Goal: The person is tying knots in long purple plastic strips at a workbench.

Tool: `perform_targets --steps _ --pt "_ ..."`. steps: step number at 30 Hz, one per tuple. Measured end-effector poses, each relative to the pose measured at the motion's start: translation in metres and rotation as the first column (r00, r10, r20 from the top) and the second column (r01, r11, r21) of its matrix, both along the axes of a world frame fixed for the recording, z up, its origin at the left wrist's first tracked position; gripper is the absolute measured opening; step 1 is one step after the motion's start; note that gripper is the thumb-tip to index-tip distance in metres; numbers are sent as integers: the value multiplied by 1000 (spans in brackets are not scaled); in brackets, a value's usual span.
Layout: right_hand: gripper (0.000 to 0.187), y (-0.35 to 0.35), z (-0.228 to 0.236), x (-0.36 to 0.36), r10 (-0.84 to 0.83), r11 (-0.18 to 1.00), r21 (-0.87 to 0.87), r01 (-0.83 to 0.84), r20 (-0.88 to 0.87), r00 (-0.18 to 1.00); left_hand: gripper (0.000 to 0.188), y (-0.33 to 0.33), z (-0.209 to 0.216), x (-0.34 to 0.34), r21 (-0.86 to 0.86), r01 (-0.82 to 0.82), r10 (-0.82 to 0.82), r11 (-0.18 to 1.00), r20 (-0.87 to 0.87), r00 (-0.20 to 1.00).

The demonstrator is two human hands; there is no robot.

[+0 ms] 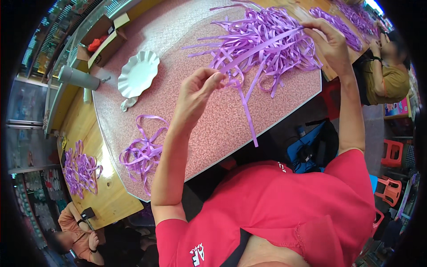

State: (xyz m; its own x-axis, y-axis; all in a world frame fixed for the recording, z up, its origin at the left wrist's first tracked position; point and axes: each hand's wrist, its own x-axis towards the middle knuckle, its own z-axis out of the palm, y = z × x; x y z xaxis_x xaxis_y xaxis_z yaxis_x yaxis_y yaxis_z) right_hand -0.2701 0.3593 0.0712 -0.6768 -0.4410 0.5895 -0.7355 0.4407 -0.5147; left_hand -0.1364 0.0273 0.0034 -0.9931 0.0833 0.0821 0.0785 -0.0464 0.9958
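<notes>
Between my two raised hands a purple ribbon (262, 47) is stretched on a slant, its loose tail hanging toward the table's near edge. My left hand (200, 91) pinches one end between thumb and fingertips, where a small loop or knot shows. At the other end, my right hand (328, 42) grips the ribbon with thumb and forefinger. Behind and beneath it lies a big tangled pile of purple ribbons (275, 26). To the left of my left forearm sits a smaller heap of looped purple ribbon (143, 155).
The pink speckled table (213, 129) also bears a white scalloped dish (138, 73), a grey tumbler (79, 77) and an open cardboard box (106, 40). More ribbons (81, 170) lie on a wooden table at left. Two people (388, 75) sit at the sides; red stools (392, 152) stand right.
</notes>
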Motion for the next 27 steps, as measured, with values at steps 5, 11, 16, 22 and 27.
perform_targets --steps 5,11,16,22,27 --pt "26 11 -1 1 -68 994 79 74 -80 995 19 -12 -9 9 147 -38 28 988 66 997" --pt "42 -102 -38 58 166 974 182 -136 -162 973 24 -6 -8 19 -49 -38 42 998 71 997" --pt "30 -172 -75 73 461 882 -133 -451 432 775 20 -25 -18 29 -108 -203 204 973 3 979" --pt "18 -233 -83 64 509 854 -138 -502 23 860 21 -70 -24 35 -252 -327 349 911 47 936" --pt "15 -256 -100 56 528 849 -49 -527 11 849 20 -105 -27 23 -269 -245 282 932 110 953"
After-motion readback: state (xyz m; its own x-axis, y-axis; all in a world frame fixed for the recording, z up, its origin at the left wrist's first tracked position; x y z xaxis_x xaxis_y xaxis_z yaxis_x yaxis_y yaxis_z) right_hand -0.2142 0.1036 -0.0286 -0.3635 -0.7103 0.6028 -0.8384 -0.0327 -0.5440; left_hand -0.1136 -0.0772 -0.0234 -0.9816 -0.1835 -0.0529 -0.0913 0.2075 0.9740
